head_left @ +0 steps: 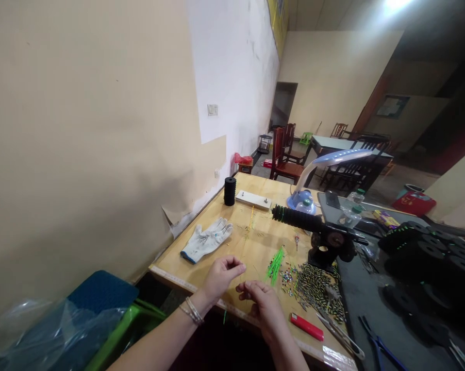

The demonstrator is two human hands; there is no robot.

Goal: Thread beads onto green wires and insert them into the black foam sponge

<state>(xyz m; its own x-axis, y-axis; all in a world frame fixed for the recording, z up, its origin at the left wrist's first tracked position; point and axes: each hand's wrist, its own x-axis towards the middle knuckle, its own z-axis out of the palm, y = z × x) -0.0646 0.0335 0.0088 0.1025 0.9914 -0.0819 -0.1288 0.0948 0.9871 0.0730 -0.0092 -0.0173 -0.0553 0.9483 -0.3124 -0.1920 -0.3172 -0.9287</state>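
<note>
My left hand [223, 275] is closed in a pinch above the front of the wooden table [201, 270]. My right hand [260, 298] is just beside it, fingers pressed together. Whatever lies between the fingertips is too fine to make out; a faint thin strand shows near them. To the right of my hands lies a bundle of bright green strands [275, 265]. Small colored beads [288, 281] and a heap of yellow-and-black small pieces [319, 283] are spread beside it. A red lighter [306, 326] and scissors [338, 332] rest near the front edge.
A white glove [207, 239] lies at left. Behind it stand a black ribbed cylinder [230, 191] and a white bar with pegs [253, 199]. A black fixture [325, 237] holds a ribbed roll beneath a desk lamp [305, 178]. Blue-handled pliers [379, 342] lie at right.
</note>
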